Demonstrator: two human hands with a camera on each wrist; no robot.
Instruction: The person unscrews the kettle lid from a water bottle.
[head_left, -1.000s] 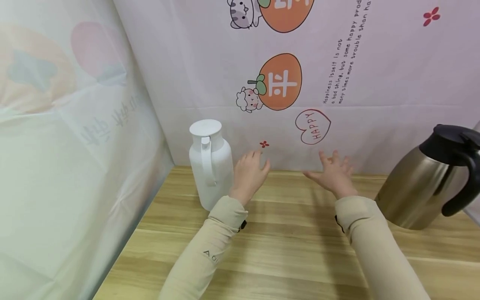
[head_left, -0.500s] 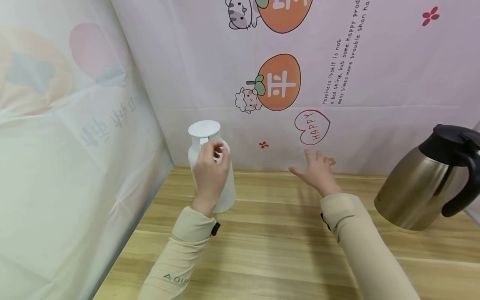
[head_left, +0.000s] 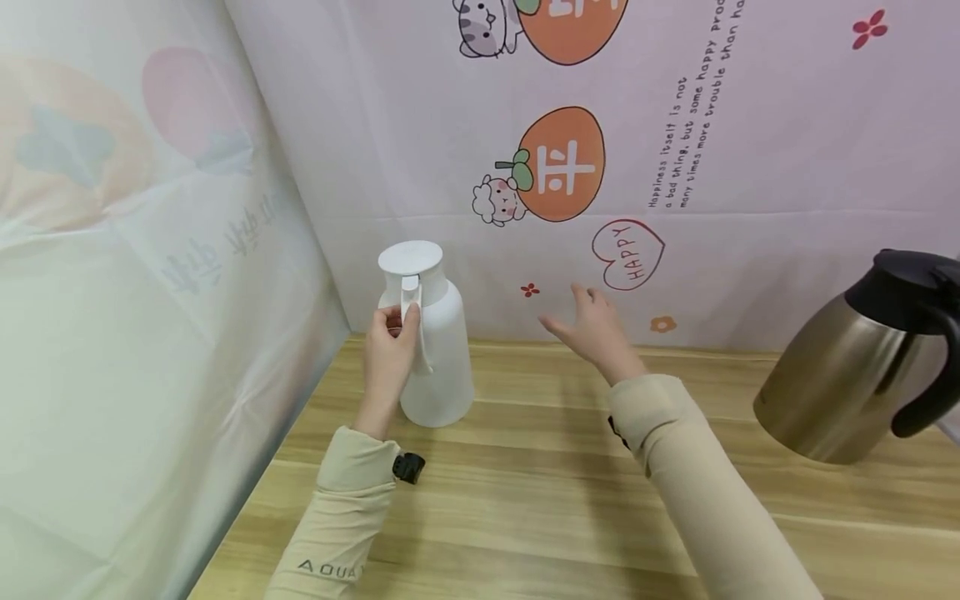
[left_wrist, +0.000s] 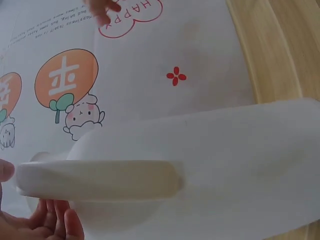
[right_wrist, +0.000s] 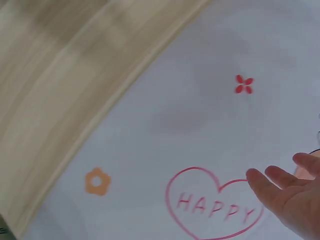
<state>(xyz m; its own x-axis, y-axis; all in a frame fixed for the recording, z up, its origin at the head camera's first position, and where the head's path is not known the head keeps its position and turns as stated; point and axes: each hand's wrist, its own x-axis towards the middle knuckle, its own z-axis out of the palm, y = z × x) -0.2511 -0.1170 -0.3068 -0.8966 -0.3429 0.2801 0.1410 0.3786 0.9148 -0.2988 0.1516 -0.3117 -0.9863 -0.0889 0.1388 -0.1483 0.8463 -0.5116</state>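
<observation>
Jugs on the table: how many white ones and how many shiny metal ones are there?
White jug, its handle held by the left hand: 1
Steel jug with a black top: 1
Total: 2 jugs on the wooden table

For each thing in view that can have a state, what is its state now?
White jug: upright on table, lid on.
Left hand: grips the white jug's handle.
Right hand: open, in the air, holds nothing.
Steel jug: on table, black lid on, untouched.
</observation>
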